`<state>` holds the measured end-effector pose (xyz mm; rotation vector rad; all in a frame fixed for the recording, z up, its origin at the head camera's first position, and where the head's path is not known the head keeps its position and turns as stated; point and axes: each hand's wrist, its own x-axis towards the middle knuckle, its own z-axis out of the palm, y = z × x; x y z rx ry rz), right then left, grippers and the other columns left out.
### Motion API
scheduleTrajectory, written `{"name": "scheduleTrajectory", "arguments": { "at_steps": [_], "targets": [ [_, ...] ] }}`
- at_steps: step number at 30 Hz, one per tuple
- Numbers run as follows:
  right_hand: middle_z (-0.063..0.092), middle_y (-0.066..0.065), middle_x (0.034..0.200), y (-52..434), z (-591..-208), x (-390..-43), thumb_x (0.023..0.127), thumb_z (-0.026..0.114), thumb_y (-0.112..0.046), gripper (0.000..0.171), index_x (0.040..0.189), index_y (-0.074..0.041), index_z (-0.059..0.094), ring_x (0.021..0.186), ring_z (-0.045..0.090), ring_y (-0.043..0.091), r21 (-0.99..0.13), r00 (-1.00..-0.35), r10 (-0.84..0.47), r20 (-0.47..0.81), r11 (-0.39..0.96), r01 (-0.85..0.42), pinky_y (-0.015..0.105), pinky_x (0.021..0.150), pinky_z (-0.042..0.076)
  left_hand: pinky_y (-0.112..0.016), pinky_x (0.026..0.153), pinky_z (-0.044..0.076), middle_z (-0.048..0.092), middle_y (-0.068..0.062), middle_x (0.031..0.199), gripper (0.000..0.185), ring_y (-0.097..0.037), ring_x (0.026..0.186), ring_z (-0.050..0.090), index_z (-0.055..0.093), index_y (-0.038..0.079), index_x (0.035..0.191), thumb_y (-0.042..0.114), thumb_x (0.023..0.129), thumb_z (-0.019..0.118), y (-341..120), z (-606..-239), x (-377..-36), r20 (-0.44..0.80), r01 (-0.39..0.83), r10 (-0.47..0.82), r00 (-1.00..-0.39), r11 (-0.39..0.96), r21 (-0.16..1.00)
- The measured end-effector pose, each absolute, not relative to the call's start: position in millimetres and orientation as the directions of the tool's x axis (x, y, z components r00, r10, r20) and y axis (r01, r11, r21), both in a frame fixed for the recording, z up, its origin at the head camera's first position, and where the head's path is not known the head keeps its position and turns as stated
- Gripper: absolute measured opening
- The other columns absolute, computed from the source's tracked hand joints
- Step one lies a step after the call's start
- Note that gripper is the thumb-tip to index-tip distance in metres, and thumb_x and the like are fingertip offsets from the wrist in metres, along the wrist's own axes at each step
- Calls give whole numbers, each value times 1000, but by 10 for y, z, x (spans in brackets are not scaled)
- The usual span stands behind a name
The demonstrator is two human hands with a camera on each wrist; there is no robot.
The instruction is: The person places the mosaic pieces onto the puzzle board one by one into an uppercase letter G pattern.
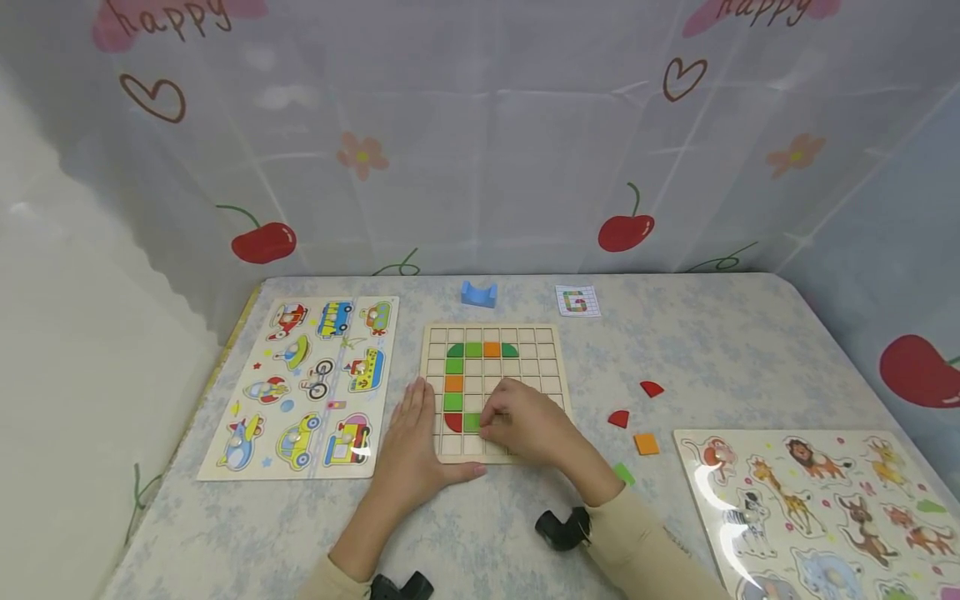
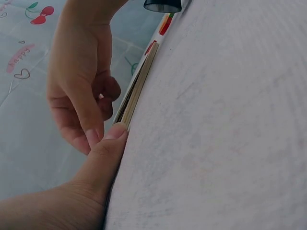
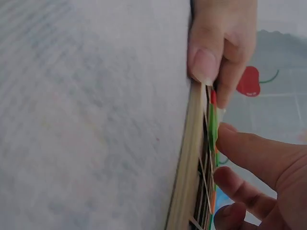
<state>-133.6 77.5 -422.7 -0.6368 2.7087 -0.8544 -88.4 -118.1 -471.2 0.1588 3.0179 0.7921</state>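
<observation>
A square wooden grid board (image 1: 540, 383) lies mid-table, with green, orange and red pieces set in a C-like line. My left hand (image 1: 412, 450) rests against its left and front edges, fingers straight, thumb spread along the front edge. At the lower row my right hand (image 1: 532, 421) has curled fingers and pinches a green square (image 1: 471, 422) beside the red quarter piece (image 1: 453, 422). The right wrist view shows the thumb touching a green piece (image 3: 213, 127) at the board's surface; the fingers partly hide the cells there.
Loose red quarter pieces (image 1: 618, 418), an orange square (image 1: 647, 444) and a green piece (image 1: 624, 474) lie right of the board. A pattern card (image 1: 577, 301) and blue holder (image 1: 478, 294) stand behind. A vehicle puzzle (image 1: 300, 392) lies left, an animal puzzle (image 1: 817, 500) right.
</observation>
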Motion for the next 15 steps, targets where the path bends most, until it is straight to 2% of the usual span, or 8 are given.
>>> {"name": "scheduleTrajectory", "arguments": {
  "at_steps": [7, 15],
  "targets": [
    [62, -8, 101, 1228, -4135, -1234, 79, 76, -22, 24, 102, -22, 67, 92, 55, 14, -617, -927, -351, -128, 761, -203, 31, 81, 47, -45, 121, 11, 1, -8, 161, 140, -24, 149, 1, 7, 7, 152, 85, 51, 64, -1170, -4723, -889, 17, 95, 100, -995, 867, 489],
    [61, 0, 103, 1953, -4080, -1142, 82, 73, -19, 28, 107, -18, 63, 83, 53, 17, -622, -929, -312, -200, 773, -125, 31, 74, 47, -46, 122, 10, 0, -8, 161, 140, -25, 149, 0, 8, 7, 152, 85, 51, 65, -1176, -4722, -878, 15, 98, 104, -995, 864, 494]
  ]
}}
